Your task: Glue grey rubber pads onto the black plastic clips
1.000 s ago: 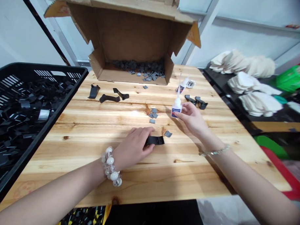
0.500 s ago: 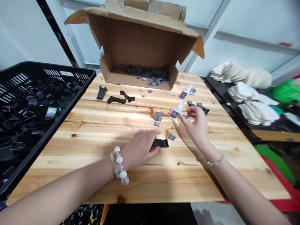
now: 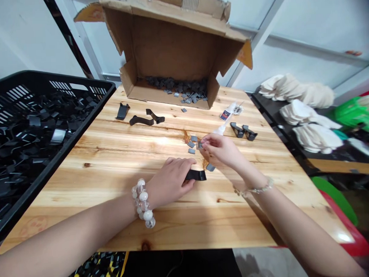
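Left hand (image 3: 170, 180) pinning flat black plastic strip (image 3: 195, 175) to pale wooden table (image 3: 118, 157); right hand (image 3: 219, 150) pinching small grey square pad (image 3: 199, 145) above it. Pad-fitting step; next calls for careful alignment on strip.

Bright, even overhead light puts glare on the wooden table (image 3: 118, 157), while wide-angle distortion bends and softens the edges.
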A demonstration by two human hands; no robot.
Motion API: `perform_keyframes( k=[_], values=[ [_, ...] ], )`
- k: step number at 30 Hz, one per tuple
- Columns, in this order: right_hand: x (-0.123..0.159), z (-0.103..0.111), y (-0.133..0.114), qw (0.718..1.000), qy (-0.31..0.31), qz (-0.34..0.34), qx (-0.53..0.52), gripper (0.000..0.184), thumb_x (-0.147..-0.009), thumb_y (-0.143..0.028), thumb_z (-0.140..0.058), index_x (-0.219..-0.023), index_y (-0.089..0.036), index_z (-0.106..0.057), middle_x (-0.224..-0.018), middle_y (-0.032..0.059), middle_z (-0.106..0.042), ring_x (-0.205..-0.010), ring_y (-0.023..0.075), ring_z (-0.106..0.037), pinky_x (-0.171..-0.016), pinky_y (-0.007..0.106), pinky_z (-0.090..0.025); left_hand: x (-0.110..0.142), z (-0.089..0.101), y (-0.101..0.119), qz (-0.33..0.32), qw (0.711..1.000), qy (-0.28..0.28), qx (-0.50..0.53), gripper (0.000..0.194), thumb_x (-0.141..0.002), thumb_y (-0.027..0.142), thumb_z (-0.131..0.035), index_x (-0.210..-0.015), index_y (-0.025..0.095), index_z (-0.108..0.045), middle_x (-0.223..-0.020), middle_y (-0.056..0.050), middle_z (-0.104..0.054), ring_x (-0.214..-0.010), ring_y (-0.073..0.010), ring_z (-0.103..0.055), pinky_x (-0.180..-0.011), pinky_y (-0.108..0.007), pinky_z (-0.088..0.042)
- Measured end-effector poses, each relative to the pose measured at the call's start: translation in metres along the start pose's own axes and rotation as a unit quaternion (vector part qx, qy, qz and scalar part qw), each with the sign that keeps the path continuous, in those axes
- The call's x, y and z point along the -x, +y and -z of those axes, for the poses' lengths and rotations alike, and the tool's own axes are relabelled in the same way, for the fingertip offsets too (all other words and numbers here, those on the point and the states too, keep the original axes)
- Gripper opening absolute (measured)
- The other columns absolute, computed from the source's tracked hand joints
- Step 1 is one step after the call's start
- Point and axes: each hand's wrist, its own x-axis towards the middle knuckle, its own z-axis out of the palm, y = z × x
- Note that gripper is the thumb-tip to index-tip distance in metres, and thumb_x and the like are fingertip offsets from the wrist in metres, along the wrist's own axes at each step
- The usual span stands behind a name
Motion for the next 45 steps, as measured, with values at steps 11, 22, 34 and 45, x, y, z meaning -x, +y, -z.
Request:
perform_keyframes(
  k=[11, 22, 34, 45],
  values=[
    [0.054, -0.001, -0.028, 0.925, -0.1, -0.125, -0.345, 0.027, -0.07, -0.025, -0.074, -0.09, -0.021, -0.058, -0.06, -0.0048, -0.064, -0.055, 0.0116, -0.06, -0.059, 0.026, -0.047, -0.002, 0.009, 0.007, 0.025, 0.995, 0.096, -0.009, 0.027, -0.09, 0.029, -0.054, -0.115, 0.022, -0.048, -0.118, -0.007, -0.059, -0.116, -0.0224, -0.052, -0.099, -0.04, -0.035],
    [0.065, -0.01, -0.019, 0.89, -0.104, -0.147, -0.42, 0.024, -0.071, -0.021, -0.075, -0.091, -0.022, -0.062, -0.074, -0.0012, -0.068, -0.059, 0.0098, -0.06, -0.057, 0.024, -0.05, -0.002, 0.011, 0.011, -0.012, 0.991, 0.122, -0.047, 0.018, -0.087, 0.023, -0.058, -0.104, 0.02, -0.054, -0.111, -0.007, -0.058, -0.109, -0.0202, -0.054, -0.096, -0.037, -0.037],
    [0.071, -0.007, -0.022, 0.926, -0.12, -0.074, -0.35, 0.03, -0.073, -0.022, -0.077, -0.101, -0.023, -0.067, -0.09, 0.0019, -0.07, -0.077, 0.013, -0.064, -0.075, 0.029, -0.053, -0.001, 0.013, 0.012, -0.029, 0.989, 0.139, -0.036, 0.02, -0.083, 0.026, -0.062, -0.1, 0.021, -0.052, -0.108, -0.006, -0.058, -0.103, -0.021, -0.055, -0.095, -0.039, -0.038],
    [0.072, -0.006, -0.023, 0.928, -0.129, -0.057, -0.344, 0.03, -0.075, -0.022, -0.076, -0.104, -0.024, -0.066, -0.086, 0.0003, -0.068, -0.079, 0.0112, -0.061, -0.075, 0.026, -0.05, -0.001, 0.014, 0.013, -0.049, 0.988, 0.145, -0.024, 0.021, -0.082, 0.025, -0.063, -0.099, 0.02, -0.051, -0.107, -0.006, -0.056, -0.101, -0.0202, -0.054, -0.092, -0.037, -0.04]
  ],
)
